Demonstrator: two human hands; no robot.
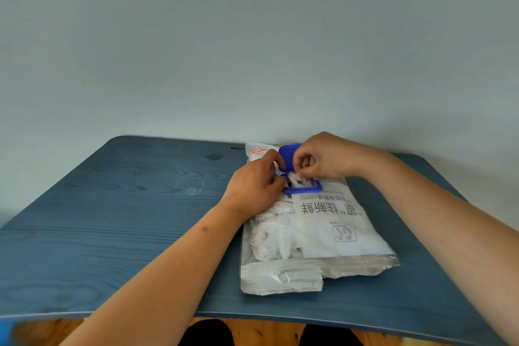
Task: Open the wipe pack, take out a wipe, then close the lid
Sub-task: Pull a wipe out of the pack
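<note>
A white wipe pack [331, 227] with grey print lies flat on the blue table [126, 205], right of centre. Its blue lid [289, 156] is flipped up at the pack's far end, above the blue frame [303, 191] of the opening. A white wipe [295, 178] pokes out of that opening. My right hand [325, 157] pinches the top of the wipe with fingertips closed on it. At the left edge of the opening, my left hand [255, 185] presses on the pack and holds it down.
The table's far edge meets a plain pale wall [252, 36]. A thin dark stick [238, 148] lies at the far edge behind the pack. Wooden floor [252, 331] shows below the near edge.
</note>
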